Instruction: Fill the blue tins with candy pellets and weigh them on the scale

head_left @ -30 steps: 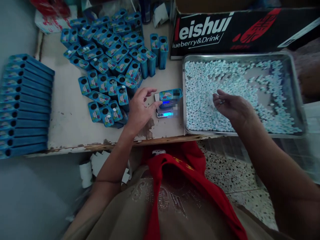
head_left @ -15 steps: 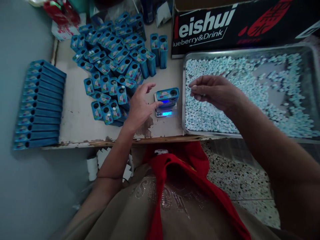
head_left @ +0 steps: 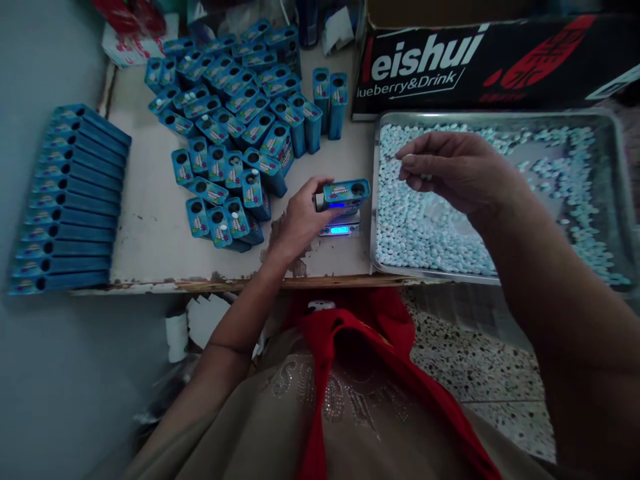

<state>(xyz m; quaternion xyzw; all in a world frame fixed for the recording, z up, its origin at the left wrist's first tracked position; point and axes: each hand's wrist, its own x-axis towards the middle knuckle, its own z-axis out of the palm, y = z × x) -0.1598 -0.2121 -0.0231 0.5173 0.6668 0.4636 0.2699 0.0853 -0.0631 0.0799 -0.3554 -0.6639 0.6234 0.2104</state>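
Note:
A blue candy box (head_left: pixel 353 191) with a round hole in its top stands on a small digital scale (head_left: pixel 353 231) whose display glows blue. My left hand (head_left: pixel 304 217) grips the box's left end, thumb in front and fingers behind. Over the left part of a metal tray (head_left: pixel 440 273), my right hand (head_left: pixel 447 163) is pinched closed, with a small pale piece showing under its fingers. It looks like one of the pale blue and white candies (head_left: pixel 415 243) spread across the tray.
Many blue boxes (head_left: pixel 257 127) stand grouped behind and left of the scale, some with white candies on top. Another row of blue boxes (head_left: pixel 83 217) lines the table's left edge. A black carton (head_left: pixel 425 83) sits behind the tray. The wooden table edge (head_left: pixel 300 283) runs before me.
My left hand has moved right and closed on the box at the scale. My right hand stays pinched above the tray. The view has shifted slightly.

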